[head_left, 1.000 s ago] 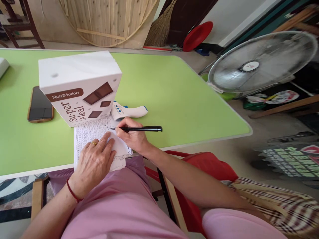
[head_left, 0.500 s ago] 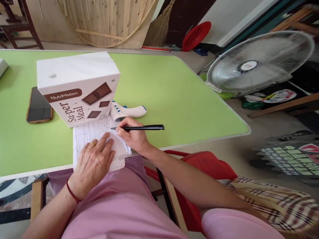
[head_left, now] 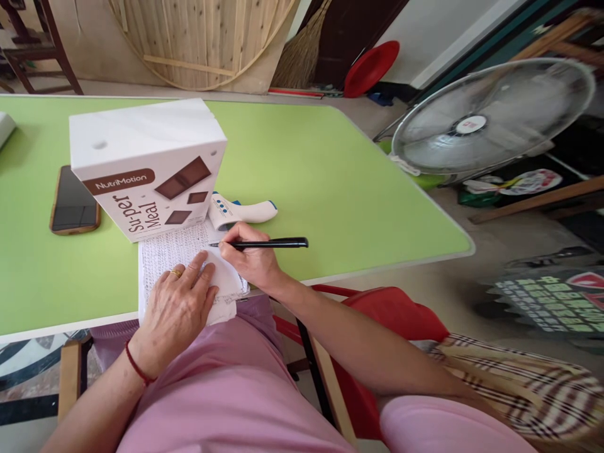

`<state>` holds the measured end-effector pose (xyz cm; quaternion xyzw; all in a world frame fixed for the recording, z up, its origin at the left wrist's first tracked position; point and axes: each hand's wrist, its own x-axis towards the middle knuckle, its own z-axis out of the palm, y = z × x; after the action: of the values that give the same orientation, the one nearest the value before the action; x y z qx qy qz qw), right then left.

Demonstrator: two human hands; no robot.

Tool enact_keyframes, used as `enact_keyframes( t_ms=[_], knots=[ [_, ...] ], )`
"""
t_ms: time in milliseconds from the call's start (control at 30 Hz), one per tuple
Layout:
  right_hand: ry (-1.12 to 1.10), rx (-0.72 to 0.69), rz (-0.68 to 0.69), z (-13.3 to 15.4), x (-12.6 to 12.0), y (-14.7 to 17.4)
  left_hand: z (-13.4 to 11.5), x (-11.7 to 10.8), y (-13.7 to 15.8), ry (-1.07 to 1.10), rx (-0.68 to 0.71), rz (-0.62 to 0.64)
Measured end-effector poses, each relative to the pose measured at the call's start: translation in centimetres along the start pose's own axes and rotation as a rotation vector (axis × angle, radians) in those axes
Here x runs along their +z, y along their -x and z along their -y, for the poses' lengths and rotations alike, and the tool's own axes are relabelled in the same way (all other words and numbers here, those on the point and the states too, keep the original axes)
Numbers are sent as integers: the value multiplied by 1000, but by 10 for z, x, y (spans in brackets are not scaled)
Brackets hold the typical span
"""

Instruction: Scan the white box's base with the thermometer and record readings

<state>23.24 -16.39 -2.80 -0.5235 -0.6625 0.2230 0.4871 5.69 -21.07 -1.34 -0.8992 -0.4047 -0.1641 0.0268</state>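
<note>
Handwriting covers much of the white paper (head_left: 160, 251) at the table's near edge. Flat on it lies my left hand (head_left: 182, 296), fingers stretched out, with a ring and a red wrist cord. My right hand (head_left: 252, 255) pinches a black pen (head_left: 287, 243), its tip at or just above the sheet; whether it touches I cannot tell. A white NutriMotion box (head_left: 151, 135) stands at the paper's far edge. Beside the box, just beyond my right hand, is a white and blue handheld thermometer (head_left: 252, 212).
A phone (head_left: 74, 201) lies left of the box on the green table (head_left: 292, 163). To the right stands a large fan (head_left: 491, 119). A red stool (head_left: 391, 308) and a plaid cloth item (head_left: 533, 384) are by my right arm.
The pen's back end has shifted very slightly left with my right hand. My left hand, the paper and the box stay in place.
</note>
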Motion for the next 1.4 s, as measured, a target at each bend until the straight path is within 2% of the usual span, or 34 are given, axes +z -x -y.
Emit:
enact_keyframes(
  t_ms=[1133,1400],
  knots=[
    [-22,2,4,-1,0,0,0,0,0,-3,-3,10],
    [2,-24,-74,2,-4,2,0,0,0,8,-4,-8]
  ],
)
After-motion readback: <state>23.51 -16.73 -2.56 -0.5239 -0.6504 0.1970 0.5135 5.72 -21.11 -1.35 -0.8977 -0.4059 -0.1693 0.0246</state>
